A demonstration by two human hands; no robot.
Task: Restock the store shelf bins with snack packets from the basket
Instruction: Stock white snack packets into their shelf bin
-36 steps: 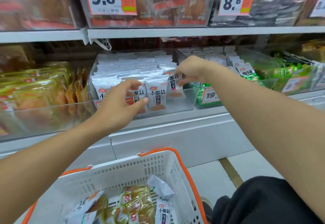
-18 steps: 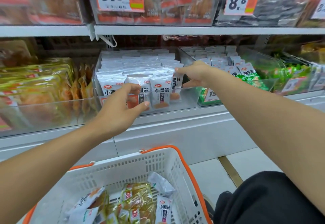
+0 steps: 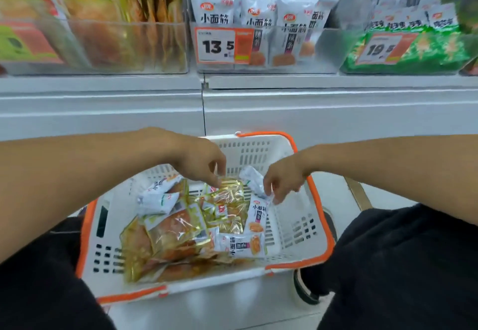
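A white basket [image 3: 258, 151] with an orange rim stands on the floor between my knees. It holds several gold snack packets [image 3: 176, 228] and white snack packets [image 3: 241, 245]. My left hand [image 3: 204, 164] reaches down into it, its fingertips touching the top of a gold packet [image 3: 227, 195]. My right hand [image 3: 283, 179] hangs over the basket's right side with fingers spread, its tips at the upper edge of a white packet [image 3: 258, 215]. Neither hand plainly grips anything. Above, a clear shelf bin [image 3: 323, 52] holds matching white packets [image 3: 258, 19].
A 13.5 price tag [image 3: 222, 45] is stuck on the white-packet bin. To its left a clear bin [image 3: 116, 45] holds orange-gold packets. To its right stands a bin of green packets [image 3: 419, 52] tagged 19.5. A white shelf base [image 3: 310, 112] runs below the bins.
Both hands have left the shelf bin and come down into the basket. The view has dropped from the shelf to the basket.
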